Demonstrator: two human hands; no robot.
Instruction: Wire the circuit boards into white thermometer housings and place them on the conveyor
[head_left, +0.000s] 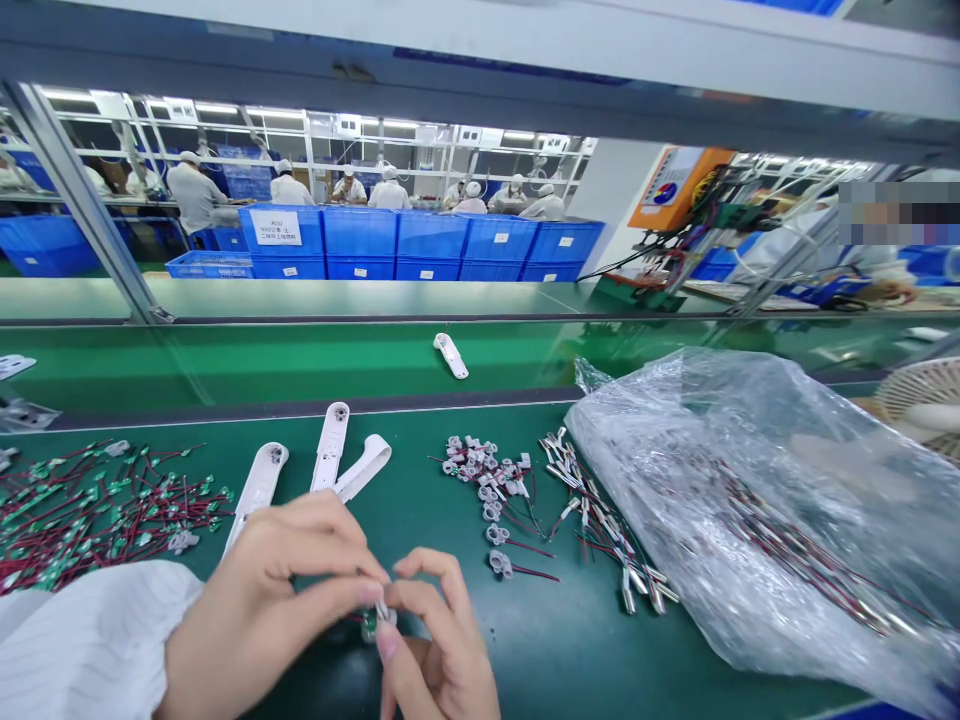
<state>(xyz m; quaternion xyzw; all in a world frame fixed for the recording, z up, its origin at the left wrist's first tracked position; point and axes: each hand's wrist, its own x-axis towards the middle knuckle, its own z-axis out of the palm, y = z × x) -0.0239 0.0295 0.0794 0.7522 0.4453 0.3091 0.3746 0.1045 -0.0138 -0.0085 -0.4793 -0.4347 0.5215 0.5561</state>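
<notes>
My left hand pinches a small grey and green part between thumb and forefinger, low in the centre of the head view. From the right, my right hand closes thumb and forefinger on the same part, so the two hands nearly touch. Just beyond my left hand are a long white housing, another upright white housing and a curved white cover. Grey ring-shaped parts with thin wires lie beyond my right hand. To their right are silver cylinders with wires.
Red-wired green boards are heaped at the left. A large clear plastic bag holding wired parts covers the right side. One white piece rests on the green belt. Blue bins and several people stand or sit beyond.
</notes>
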